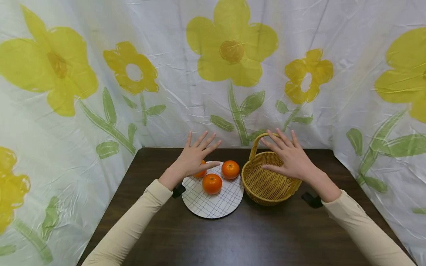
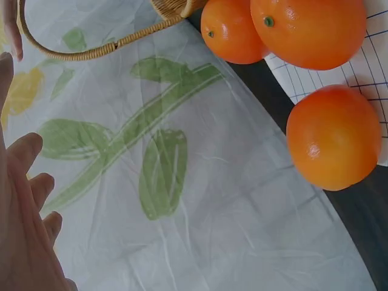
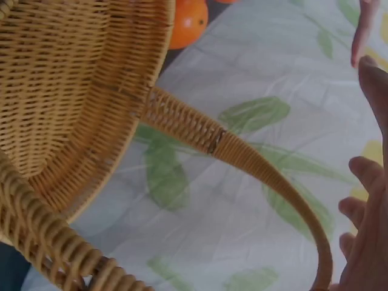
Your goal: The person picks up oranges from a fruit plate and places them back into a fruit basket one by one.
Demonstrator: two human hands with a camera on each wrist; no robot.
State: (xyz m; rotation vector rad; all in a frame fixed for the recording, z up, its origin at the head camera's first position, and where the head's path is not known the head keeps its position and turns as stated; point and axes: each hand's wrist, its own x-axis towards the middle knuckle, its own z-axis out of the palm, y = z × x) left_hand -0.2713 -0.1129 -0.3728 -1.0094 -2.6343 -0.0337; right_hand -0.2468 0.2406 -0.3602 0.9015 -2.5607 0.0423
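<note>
Three oranges sit on a round white plate [image 1: 213, 208] with a blue grid pattern. One orange [image 1: 212, 184] is near the plate's middle, another orange [image 1: 230, 169] at its right, and a third orange [image 1: 199, 170] lies partly hidden behind my left hand [image 1: 193, 159]. That hand is spread over the plate's far left side, holding nothing. My right hand [image 1: 291, 159], fingers also spread and nothing in it, overlaps the wicker basket [image 1: 266, 181] in the head view. The basket's inside shows bare weave, and its arched handle [image 3: 260, 163] passes beside the right fingers in the right wrist view.
Plate and basket stand side by side on a dark wooden table [image 1: 213, 240]. A white curtain [image 1: 173, 111] with yellow flowers hangs along the table's back and both sides. A dark wrist strap [image 1: 312, 200] shows under the right wrist.
</note>
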